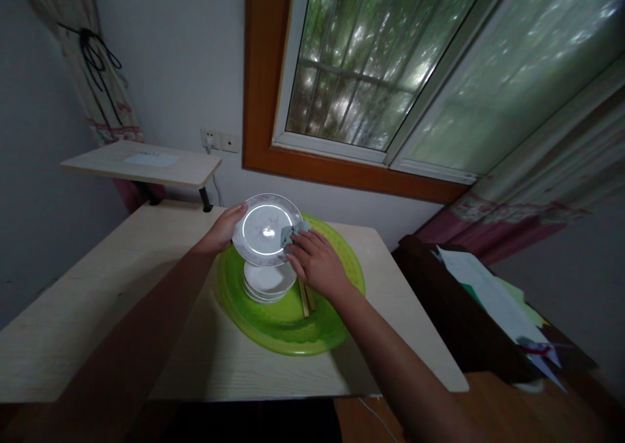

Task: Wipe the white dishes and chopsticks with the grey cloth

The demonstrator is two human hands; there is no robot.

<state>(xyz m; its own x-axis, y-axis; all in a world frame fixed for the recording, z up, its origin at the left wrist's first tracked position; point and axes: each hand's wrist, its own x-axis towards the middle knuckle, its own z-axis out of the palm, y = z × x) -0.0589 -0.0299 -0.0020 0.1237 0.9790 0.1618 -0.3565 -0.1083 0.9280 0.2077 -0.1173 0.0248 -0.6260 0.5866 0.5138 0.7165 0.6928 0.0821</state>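
My left hand (225, 227) grips the left rim of a white plate (263, 225) with a faint pattern round its edge, tilted above a green tray (288, 345). Against the plate's right side, my right hand (317, 260) presses a grey-green cloth (291, 232), its fingers closed on it. Below the plate, a stack of several small white dishes (268, 279) sits in the tray. Wooden chopsticks (305, 300) lie beside the stack, their far ends hidden under my right hand.
The tray stands on a light wooden table (205, 365). A small raised shelf (141, 163) with a paper on it is at the back left. A window (371, 65) is behind. Papers (488, 300) lie on dark furniture (439, 300) to the right.
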